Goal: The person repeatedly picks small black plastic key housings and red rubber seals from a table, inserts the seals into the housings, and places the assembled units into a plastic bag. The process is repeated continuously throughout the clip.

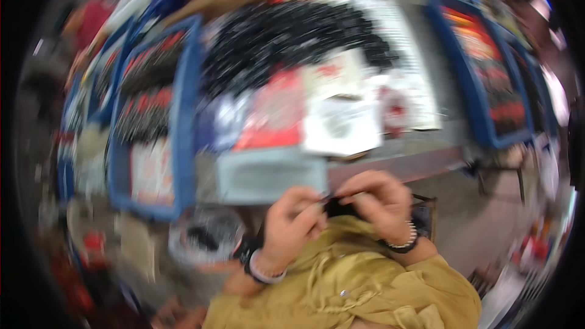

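Note:
My left hand (292, 225) and my right hand (382, 206) are close together in front of my body, just off the table's near edge. Both have their fingers curled into a pinch. Between and below the fingertips shows a small black item (339, 208), too blurred to name. Just beyond my left hand lies a flat pale-blue box or tray (271, 176). Behind it are a red packet (274, 113) and a white square packet (342, 127) with a grey mark. A wide heap of black, shiny, thin pieces (292, 39) covers the table farther back.
A blue crate (186, 116) with red-and-black packs stands at the left, and another blue crate (481, 116) at the right. Below the left crate is a see-through bag (183, 247) with black pieces. Beside the white packet sits a small container (395, 106) with something red.

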`<action>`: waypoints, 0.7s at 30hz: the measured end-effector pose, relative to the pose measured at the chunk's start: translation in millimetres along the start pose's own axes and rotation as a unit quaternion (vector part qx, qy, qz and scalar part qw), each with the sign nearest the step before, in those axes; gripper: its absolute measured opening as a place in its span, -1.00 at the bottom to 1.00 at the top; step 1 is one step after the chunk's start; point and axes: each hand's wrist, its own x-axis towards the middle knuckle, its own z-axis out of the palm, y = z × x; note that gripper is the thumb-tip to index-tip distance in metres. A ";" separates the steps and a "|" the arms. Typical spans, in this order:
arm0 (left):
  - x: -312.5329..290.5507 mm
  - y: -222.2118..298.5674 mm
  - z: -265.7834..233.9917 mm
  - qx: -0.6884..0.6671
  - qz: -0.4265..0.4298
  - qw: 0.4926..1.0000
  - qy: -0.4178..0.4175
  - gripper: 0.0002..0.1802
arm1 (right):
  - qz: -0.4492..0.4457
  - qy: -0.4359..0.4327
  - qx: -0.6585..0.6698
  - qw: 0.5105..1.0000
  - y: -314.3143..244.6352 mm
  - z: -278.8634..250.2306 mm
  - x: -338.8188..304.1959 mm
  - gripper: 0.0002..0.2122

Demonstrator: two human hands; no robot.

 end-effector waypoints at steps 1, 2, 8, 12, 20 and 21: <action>-4.4 0.5 -6.3 -0.007 -0.010 1.000 -0.004 -0.86 | -0.013 0.001 0.015 1.000 0.9 2.7 -0.3 -0.87; -7.5 1.1 -12.5 -0.026 -0.014 0.999 -0.018 -0.81 | -0.034 -0.010 0.038 0.999 3.2 6.6 1.2 -0.87; -33.2 4.9 -49.1 -0.032 -0.018 0.997 0.066 -0.78 | 0.022 -0.105 0.063 0.992 3.7 35.7 18.8 -0.91; -61.5 0.8 -82.3 -0.022 -0.007 0.981 0.195 -0.80 | 0.119 -0.198 0.042 0.972 11.0 64.4 24.4 -0.90; -106.6 -20.5 -197.6 0.085 -0.005 0.916 0.393 -0.79 | 0.096 -0.410 -0.073 0.904 40.3 120.7 28.5 -0.89; -108.7 -24.9 -213.3 0.083 -0.013 0.907 0.414 -0.77 | 0.098 -0.423 -0.078 0.897 42.1 125.1 28.1 -0.90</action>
